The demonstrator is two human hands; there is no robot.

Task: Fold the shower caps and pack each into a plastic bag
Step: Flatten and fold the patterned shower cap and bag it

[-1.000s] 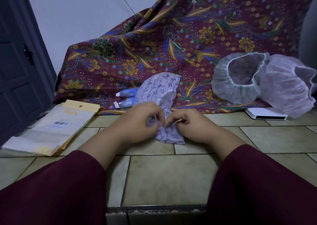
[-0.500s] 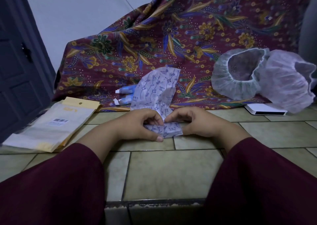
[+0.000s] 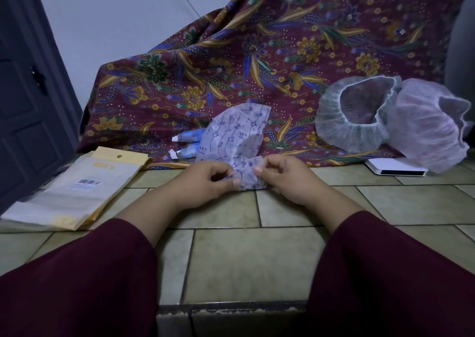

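On the tiled surface [image 3: 244, 259], your left hand [image 3: 205, 182] and right hand [image 3: 288, 180] each pinched the music-note shower cap [image 3: 239, 133] before the batik cloth [image 3: 257, 67].

Left hand [image 3: 205, 181]: a second ago curled tight against the right over the pale lilac shower cap printed with purple notes [image 3: 237, 136]; now drawn slightly apart, fingers loosened, tips still pinching the cap's lower fold.
Right hand [image 3: 282, 180]: lifted from a flat press on the fold, thumb and forefinger now pinching the cap's edge.
Cap's lower end: raised a little off the pale green tiled floor [image 3: 244, 259], the folded corner held between both hands.
Cap's upper part: standing taller against the maroon floral cloth [image 3: 257, 54] than a second ago.
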